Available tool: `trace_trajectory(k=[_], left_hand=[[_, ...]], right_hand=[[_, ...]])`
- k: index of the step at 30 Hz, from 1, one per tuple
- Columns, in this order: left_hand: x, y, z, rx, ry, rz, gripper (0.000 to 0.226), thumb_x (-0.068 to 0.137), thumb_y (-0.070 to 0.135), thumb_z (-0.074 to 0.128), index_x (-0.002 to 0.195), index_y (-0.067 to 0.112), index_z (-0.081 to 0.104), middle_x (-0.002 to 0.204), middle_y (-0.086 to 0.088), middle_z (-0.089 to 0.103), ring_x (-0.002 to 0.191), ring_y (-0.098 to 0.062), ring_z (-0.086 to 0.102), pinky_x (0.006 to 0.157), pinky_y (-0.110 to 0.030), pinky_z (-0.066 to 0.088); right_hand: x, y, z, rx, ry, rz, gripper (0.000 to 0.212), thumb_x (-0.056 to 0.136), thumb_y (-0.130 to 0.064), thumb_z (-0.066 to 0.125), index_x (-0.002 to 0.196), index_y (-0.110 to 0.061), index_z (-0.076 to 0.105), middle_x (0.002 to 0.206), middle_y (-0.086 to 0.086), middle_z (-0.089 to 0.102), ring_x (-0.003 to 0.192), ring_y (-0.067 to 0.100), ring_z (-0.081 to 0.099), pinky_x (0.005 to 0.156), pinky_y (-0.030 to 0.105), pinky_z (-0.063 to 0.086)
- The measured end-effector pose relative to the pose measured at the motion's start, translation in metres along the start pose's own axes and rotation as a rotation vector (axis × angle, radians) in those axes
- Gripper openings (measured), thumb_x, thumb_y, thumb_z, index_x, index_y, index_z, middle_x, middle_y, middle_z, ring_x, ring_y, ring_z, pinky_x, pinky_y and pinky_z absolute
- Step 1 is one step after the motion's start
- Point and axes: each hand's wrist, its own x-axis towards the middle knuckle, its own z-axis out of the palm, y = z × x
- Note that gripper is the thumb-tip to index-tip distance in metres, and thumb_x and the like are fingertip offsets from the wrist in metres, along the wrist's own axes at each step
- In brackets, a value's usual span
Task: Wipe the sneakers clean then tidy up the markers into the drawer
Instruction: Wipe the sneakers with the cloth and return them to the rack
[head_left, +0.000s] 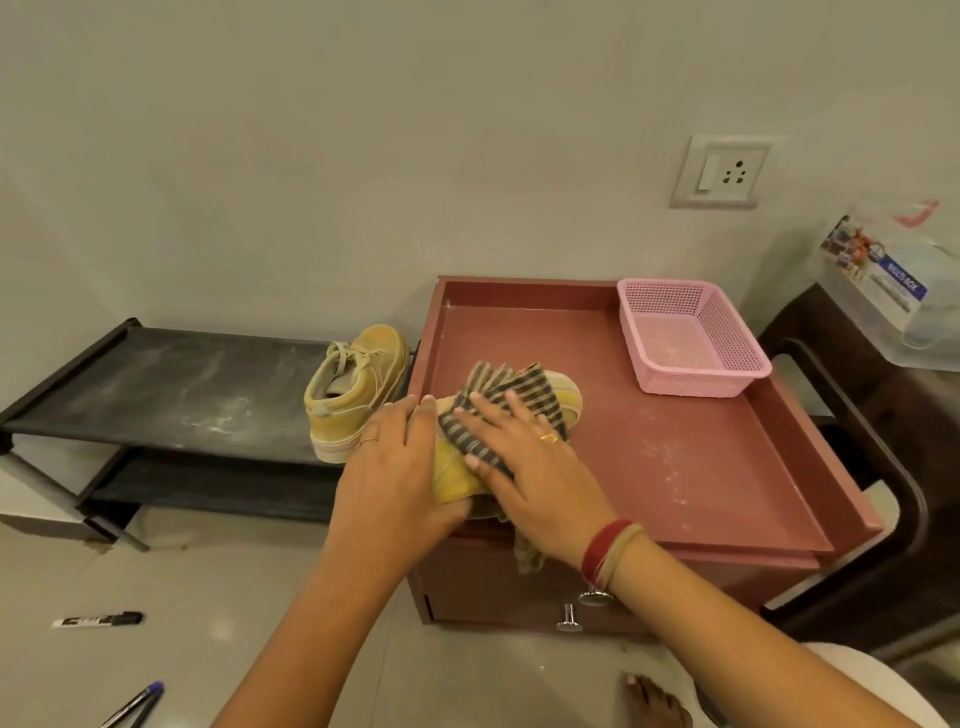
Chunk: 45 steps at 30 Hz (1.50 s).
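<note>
On the red table (675, 467), near its left front corner, one yellow sneaker (449, 473) lies under a striped cloth (498, 400). The left grip (395, 457) wraps the sneaker's heel end, fingers over the top and thumb low at the near side, clamped on it. The right grip (524, 457) lies flat with fingers spread apart, pressing the cloth onto the upper and pinching nothing. The second sneaker (353, 389) stands upright on the black shoe rack (156, 384), just beside the table and close to the left grip, not touching it.

The shoe looks light, with a soft fabric upper that should give under pressure and a stiffer sole — so the heel and sole edge seem the best places to steady it. The cloth is limp and will likely bunch unless kept flat. A black marker (98, 619) and a blue one (137, 704) lie on the floor, well apart from both grips. The drawer (493, 587) sits closed below the table's top.
</note>
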Motion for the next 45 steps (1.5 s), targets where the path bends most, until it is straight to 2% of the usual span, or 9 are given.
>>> trace_trajectory(k=[5,9,13,17,21,33,39,41,45], left_hand=[[0.005,-0.001,-0.003,-0.030,0.009,-0.018,0.088,0.055,0.051,0.078,0.125,0.005,0.051,0.118,-0.009,0.055,0.103,-0.027,0.057,0.069,-0.033,0.051],[0.006,-0.001,-0.001,-0.066,-0.004,0.004,0.086,0.052,0.043,0.081,0.123,0.005,0.050,0.115,-0.009,0.055,0.099,-0.026,0.058,0.067,-0.031,0.049],[0.006,-0.002,-0.002,-0.048,-0.001,-0.008,0.088,0.050,0.046,0.083,0.122,0.005,0.052,0.113,-0.008,0.056,0.096,-0.025,0.058,0.064,-0.030,0.048],[0.007,-0.001,-0.002,-0.042,-0.010,0.001,0.089,0.052,0.042,0.082,0.127,0.006,0.049,0.118,-0.009,0.054,0.102,-0.026,0.057,0.069,-0.032,0.050],[0.006,-0.001,-0.005,-0.026,-0.009,-0.017,0.092,0.053,0.046,0.081,0.130,0.007,0.047,0.120,-0.008,0.053,0.103,-0.024,0.056,0.069,-0.032,0.050],[0.008,-0.002,-0.006,-0.070,-0.014,-0.030,0.093,0.054,0.045,0.081,0.132,0.012,0.043,0.122,-0.002,0.048,0.105,-0.019,0.051,0.072,-0.024,0.042],[0.008,-0.001,-0.006,-0.070,0.001,-0.036,0.092,0.056,0.047,0.080,0.133,0.013,0.043,0.123,-0.001,0.048,0.107,-0.019,0.050,0.078,-0.027,0.044],[0.008,-0.001,-0.006,-0.072,-0.003,-0.042,0.092,0.056,0.047,0.080,0.133,0.013,0.043,0.122,-0.002,0.048,0.106,-0.020,0.051,0.077,-0.028,0.045],[0.008,-0.003,-0.006,-0.086,-0.006,-0.025,0.090,0.054,0.046,0.081,0.130,0.011,0.045,0.118,-0.002,0.049,0.102,-0.019,0.052,0.072,-0.023,0.041]], right_hand=[[0.020,0.025,-0.012,0.013,0.135,0.301,0.049,0.099,-0.044,0.030,0.146,-0.033,0.025,0.156,-0.011,0.015,0.146,0.017,0.005,0.119,0.041,0.010],[0.004,0.006,-0.001,0.012,-0.006,0.012,0.047,0.099,-0.043,0.031,0.145,-0.038,0.024,0.155,-0.016,0.014,0.144,0.008,0.000,0.118,0.034,0.007],[0.017,0.020,-0.008,0.053,0.101,0.231,0.046,0.099,-0.043,0.033,0.145,-0.038,0.026,0.156,-0.012,0.014,0.145,0.015,0.001,0.119,0.043,0.011],[0.010,0.013,0.001,0.009,-0.009,-0.019,0.046,0.098,-0.048,0.029,0.143,-0.042,0.025,0.155,-0.016,0.014,0.144,0.010,-0.002,0.116,0.035,0.004],[0.021,0.023,-0.003,0.087,0.139,0.204,0.046,0.098,-0.046,0.032,0.144,-0.039,0.027,0.156,-0.014,0.014,0.145,0.014,-0.002,0.119,0.041,0.011],[0.014,0.027,0.000,-0.017,0.098,0.067,0.046,0.096,-0.051,0.027,0.141,-0.042,0.031,0.153,-0.017,0.022,0.145,0.013,0.004,0.116,0.039,0.009],[0.032,0.046,-0.016,0.732,0.401,0.413,0.051,0.093,-0.049,0.042,0.137,-0.024,0.044,0.144,0.001,0.042,0.135,0.015,0.036,0.113,0.044,0.029],[0.028,0.039,-0.014,0.596,0.444,0.344,0.049,0.094,-0.050,0.038,0.138,-0.027,0.042,0.148,-0.001,0.037,0.138,0.016,0.029,0.115,0.045,0.025],[0.020,0.028,0.006,-0.035,0.066,-0.080,0.050,0.096,-0.053,0.025,0.143,-0.040,0.026,0.155,-0.015,0.017,0.143,0.010,0.000,0.116,0.036,0.000]])
